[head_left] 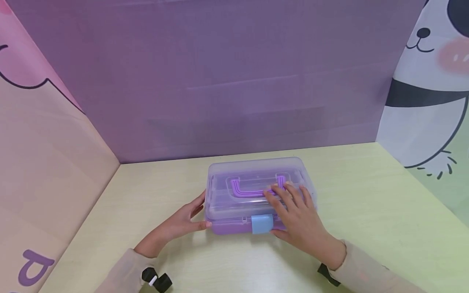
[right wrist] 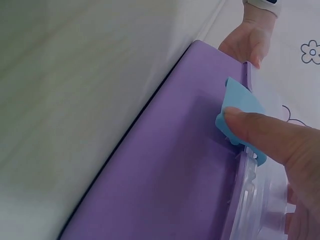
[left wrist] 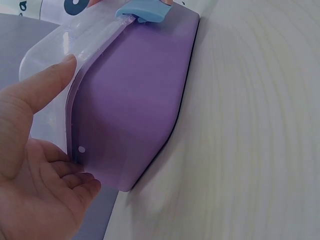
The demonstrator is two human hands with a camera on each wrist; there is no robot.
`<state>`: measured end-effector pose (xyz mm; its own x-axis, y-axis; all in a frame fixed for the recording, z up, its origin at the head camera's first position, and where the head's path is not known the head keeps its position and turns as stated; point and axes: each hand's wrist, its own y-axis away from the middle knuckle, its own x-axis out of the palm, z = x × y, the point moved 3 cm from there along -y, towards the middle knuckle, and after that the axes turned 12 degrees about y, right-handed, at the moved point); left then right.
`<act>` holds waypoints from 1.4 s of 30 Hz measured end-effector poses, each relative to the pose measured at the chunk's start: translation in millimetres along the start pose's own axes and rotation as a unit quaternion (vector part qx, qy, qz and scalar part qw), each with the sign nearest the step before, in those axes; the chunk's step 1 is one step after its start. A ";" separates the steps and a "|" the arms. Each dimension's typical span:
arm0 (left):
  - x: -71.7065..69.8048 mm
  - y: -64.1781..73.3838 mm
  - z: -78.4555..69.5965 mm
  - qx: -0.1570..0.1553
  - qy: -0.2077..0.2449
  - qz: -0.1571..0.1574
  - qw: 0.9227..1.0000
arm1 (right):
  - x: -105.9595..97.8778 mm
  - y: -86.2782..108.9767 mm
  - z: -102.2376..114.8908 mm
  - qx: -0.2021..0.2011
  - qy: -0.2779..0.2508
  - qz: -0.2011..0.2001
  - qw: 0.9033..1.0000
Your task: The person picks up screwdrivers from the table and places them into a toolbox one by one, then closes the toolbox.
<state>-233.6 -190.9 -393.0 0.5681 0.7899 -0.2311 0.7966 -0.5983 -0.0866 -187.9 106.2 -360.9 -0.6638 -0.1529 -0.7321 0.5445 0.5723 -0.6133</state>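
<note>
A purple plastic storage box (head_left: pixel 231 228) with a clear lid (head_left: pixel 216 209) sits closed on the table. A purple carrying handle (head_left: pixel 253 194) lies folded down on the lid, and a light blue latch (head_left: pixel 262 224) is at the middle of the front. My left hand (head_left: pixel 181 221) holds the box's left end, thumb at the front corner and fingers along the side. With its fingers spread over the lid and handle, my right hand (head_left: pixel 302 219) touches the latch; its thumb (right wrist: pixel 237 120) presses at the latch's edge in the right wrist view.
The pale wood-grain table (head_left: pixel 146 191) extends around the box. A purple panel (head_left: pixel 234 81) stands behind it, a pale printed panel (head_left: pixel 47 162) at left and a panda-printed panel (head_left: pixel 421 122) at right. Black devices (head_left: pixel 156 280) are strapped at the wrists.
</note>
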 end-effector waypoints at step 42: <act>0.0 4.7 -2.8 0.002 0.029 0.005 1.000 | -0.2 -3.5 4.0 0.032 -0.032 -0.023 0.999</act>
<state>-229.3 -193.3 -390.7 0.5864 0.7909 -0.1752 0.7907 -0.6058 -0.0881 -187.7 101.0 -359.8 -0.6559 -0.2303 -0.7188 0.5468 0.5115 -0.6629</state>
